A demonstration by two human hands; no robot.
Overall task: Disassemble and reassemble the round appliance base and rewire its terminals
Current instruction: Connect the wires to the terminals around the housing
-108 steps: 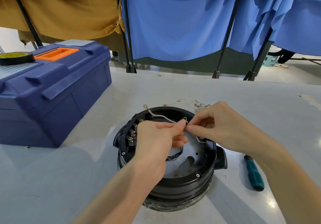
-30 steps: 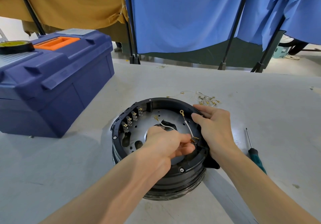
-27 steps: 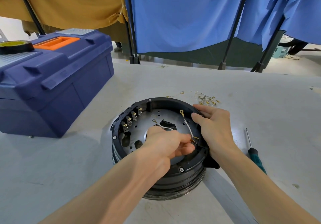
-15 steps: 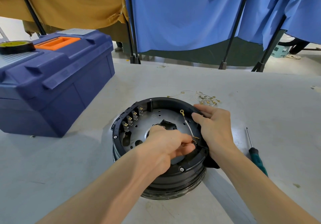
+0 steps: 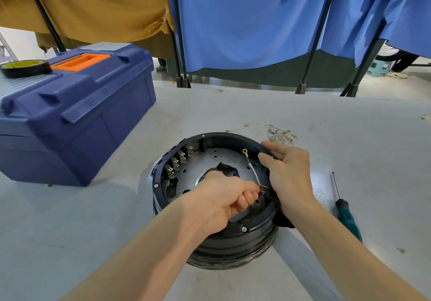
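Head view. The round appliance base (image 5: 224, 242) stands on the grey table (image 5: 349, 149), near its front edge, with its open side turned up. The base's right rim is gripped by the right hand (image 5: 289, 174), the thumb inside the rim and the fingers laid over its outer edge. The left hand (image 5: 224, 202) is held over the base's interior with its fingers curled; the brass-tipped near end of a white wire (image 5: 253, 170) is pinched at its fingertips, close to the inner right wall. The wire's far end, a ring terminal (image 5: 245, 152), lies free on the metal plate. A row of brass terminals (image 5: 179, 160) is seen along the inner left wall. Loose wires (image 5: 279, 135) lie just behind the base, a screwdriver (image 5: 347, 216) to its right, and a blue toolbox (image 5: 77, 114) to its left.
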